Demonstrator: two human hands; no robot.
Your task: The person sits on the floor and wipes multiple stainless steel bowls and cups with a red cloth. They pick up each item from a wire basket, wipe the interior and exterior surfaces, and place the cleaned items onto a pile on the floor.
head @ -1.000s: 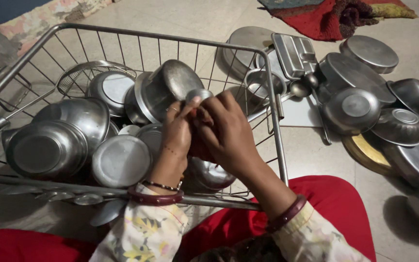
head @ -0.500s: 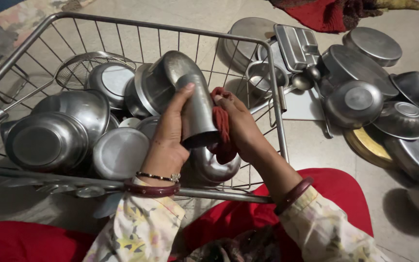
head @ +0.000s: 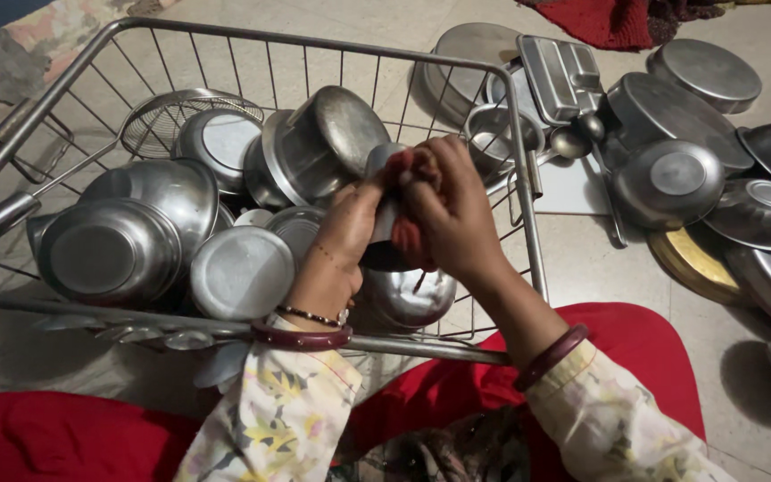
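Note:
My left hand (head: 339, 248) grips a steel tumbler (head: 384, 210) held over the near right part of a wire basket (head: 528, 223). My right hand (head: 452, 210) presses a red cloth (head: 414, 234) against the tumbler's side and covers most of it. Both hands touch the tumbler, and only its top end and a strip of its wall show. Under the hands lies an upturned steel bowl (head: 408, 297).
The basket holds several steel bowls (head: 109, 254), a lid (head: 241, 272), a pot (head: 314, 147) and a mesh strainer (head: 171, 116). On the floor to the right lie steel plates (head: 705, 71), bowls (head: 667, 183), a compartment tray (head: 562, 76) and a ladle (head: 573, 141). Red fabric covers my lap (head: 635, 357).
The tumbler was tilted out and plainly shown half a second ago. My right hand with the cloth has since closed back over it, hiding most of it.

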